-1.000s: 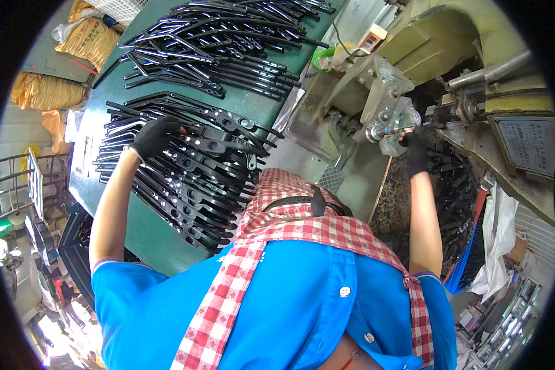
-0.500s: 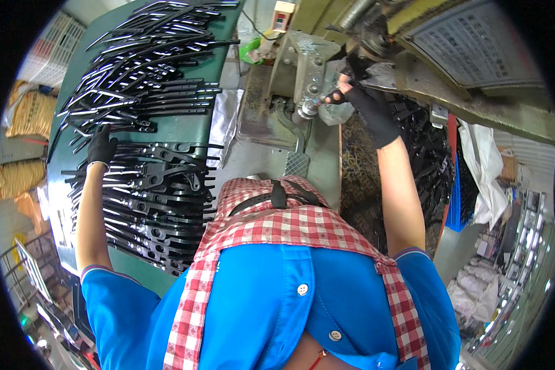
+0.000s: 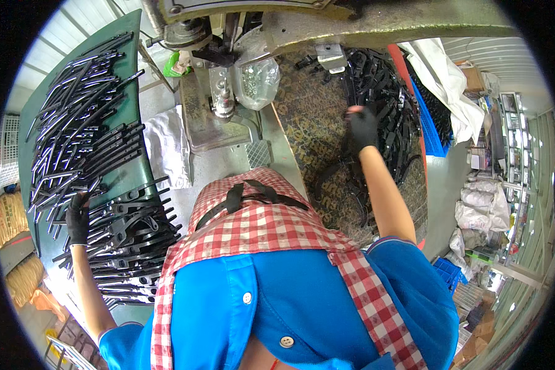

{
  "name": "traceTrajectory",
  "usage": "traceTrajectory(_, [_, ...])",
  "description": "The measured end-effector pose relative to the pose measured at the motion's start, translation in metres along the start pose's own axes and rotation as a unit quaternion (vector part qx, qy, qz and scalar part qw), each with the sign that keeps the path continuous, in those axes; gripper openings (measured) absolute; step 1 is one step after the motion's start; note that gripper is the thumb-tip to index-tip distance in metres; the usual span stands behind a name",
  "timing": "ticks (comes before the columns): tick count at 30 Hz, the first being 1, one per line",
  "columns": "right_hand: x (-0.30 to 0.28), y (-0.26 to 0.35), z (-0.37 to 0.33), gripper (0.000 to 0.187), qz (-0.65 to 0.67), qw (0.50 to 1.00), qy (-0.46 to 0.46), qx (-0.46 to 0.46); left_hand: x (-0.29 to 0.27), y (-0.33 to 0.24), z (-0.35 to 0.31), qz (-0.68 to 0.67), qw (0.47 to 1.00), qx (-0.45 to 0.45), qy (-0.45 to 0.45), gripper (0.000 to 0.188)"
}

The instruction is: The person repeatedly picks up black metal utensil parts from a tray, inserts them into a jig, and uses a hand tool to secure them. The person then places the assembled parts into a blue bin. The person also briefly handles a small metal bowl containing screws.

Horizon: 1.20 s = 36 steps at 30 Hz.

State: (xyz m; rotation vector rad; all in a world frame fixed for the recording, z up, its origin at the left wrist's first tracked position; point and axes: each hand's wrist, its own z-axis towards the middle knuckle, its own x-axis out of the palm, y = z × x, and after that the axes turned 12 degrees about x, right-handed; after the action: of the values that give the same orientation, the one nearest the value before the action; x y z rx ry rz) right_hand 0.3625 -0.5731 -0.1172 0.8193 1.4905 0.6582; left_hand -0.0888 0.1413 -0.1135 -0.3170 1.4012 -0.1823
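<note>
My left hand [image 3: 77,219], in a black glove with bare fingertips, is at the left ends of the black metal rods on the green table [image 3: 126,46]. Its fingers curl in against a rod; dark glove and dark parts blend there. A row of rods with flat, holed brackets [image 3: 132,225] lies beside it. On the right, my right hand [image 3: 362,128], gloved the same way, reaches over the left edge of a heap of small black metal parts [image 3: 385,92]. Its fingers are bent inward, and what they hold, if anything, is hidden.
A press-like machine [image 3: 222,92] stands ahead, with a clear bag of small metal pieces [image 3: 257,83] beside it. Below is a ridged foot pedal [image 3: 258,154]. The heap sits on a worn brown board [image 3: 308,111]. A blue crate [image 3: 431,126] and white sacking [image 3: 447,86] stand farther right.
My right hand has moved from the machine back and right to the heap of black parts. The view has turned to the right; my left hand stays by the rods.
</note>
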Motion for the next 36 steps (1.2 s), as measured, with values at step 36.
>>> traceTrajectory(36, [0.028, 0.238, -0.104, 0.046, -0.210, 0.869, 0.398, -0.207, -0.049, -0.324, 0.219, 0.051, 0.965, 0.214, 0.140, 0.049])
